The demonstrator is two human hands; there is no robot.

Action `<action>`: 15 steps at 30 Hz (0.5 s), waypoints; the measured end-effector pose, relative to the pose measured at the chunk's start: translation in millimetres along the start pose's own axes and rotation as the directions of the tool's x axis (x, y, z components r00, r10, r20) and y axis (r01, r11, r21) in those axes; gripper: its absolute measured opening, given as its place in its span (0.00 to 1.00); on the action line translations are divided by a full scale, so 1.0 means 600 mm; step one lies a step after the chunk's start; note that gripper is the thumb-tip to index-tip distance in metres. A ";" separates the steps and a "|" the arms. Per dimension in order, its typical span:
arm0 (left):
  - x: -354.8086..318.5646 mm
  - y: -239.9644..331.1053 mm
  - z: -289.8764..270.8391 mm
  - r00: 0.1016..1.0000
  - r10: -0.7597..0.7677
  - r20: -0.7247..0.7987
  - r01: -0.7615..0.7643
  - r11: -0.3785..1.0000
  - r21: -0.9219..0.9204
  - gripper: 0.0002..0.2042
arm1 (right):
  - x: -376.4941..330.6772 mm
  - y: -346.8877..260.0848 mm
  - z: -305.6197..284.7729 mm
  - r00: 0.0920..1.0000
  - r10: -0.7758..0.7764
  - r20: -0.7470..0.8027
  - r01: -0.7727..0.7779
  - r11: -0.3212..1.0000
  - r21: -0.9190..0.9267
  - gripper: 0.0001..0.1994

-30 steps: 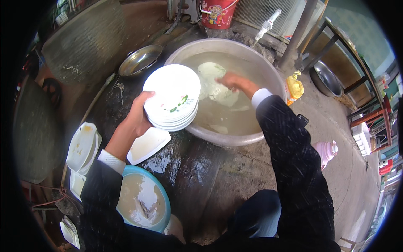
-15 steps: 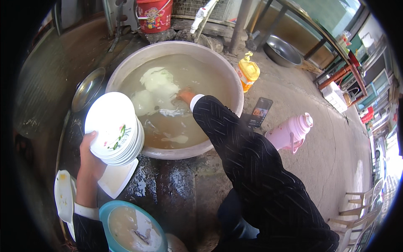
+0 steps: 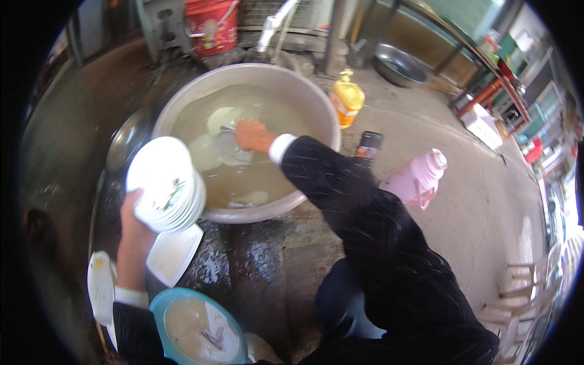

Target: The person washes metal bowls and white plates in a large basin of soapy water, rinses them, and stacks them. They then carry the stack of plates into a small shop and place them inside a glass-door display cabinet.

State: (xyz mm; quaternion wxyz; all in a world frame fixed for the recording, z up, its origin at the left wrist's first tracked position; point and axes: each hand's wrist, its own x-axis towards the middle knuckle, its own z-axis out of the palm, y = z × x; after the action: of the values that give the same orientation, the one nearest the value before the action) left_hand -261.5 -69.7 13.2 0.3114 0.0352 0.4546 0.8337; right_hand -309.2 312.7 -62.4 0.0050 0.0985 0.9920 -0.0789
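Observation:
In my left hand (image 3: 135,222) is a stack of white plates (image 3: 161,182), tilted beside the tub's near left rim. The top plate has a red and green floral print. My right hand (image 3: 252,135) is over the murky water inside the large pale tub (image 3: 176,100), its fingers closed round something greyish (image 3: 232,149) that is blurred and partly in the water. Pale rounded dishes (image 3: 205,152) lie submerged just left of that hand. Below the plate stack sits a white angular dish (image 3: 175,255).
A teal basin (image 3: 161,304) of cloudy water stands near me. A soiled white dish (image 3: 100,286) and a metal lid (image 3: 129,141) lie at left. On the right are a yellow pump bottle (image 3: 348,102), a phone (image 3: 368,147) and a pink thermos (image 3: 417,179). Behind the tub stands a red bucket (image 3: 211,27).
My right hand has come up out of the water and slightly left, and a greyish thing now shows in it. My left hand still holds the plates. The view has shifted a little.

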 end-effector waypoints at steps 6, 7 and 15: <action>-0.006 0.005 -0.011 0.999 -0.053 0.008 0.052 0.996 0.070 0.37 | -0.042 -0.003 -0.089 0.997 -0.002 -0.071 -0.001 0.999 -0.044 0.14; -0.006 0.006 -0.009 0.998 -0.064 0.008 0.063 0.994 0.090 0.39 | -0.047 -0.001 -0.105 0.993 -0.031 -0.117 0.025 0.998 -0.053 0.14; -0.019 0.011 0.013 0.997 -0.049 -0.063 0.057 0.990 0.131 0.38 | -0.068 -0.036 -0.250 0.835 -0.077 -0.545 0.145 0.986 0.082 0.15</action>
State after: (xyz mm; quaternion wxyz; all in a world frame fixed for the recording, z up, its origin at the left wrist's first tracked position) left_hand -253.0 -72.5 25.4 0.3167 0.0190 0.5188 0.7939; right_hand -272.5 307.3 90.3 -0.2849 0.0592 0.9506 -0.1076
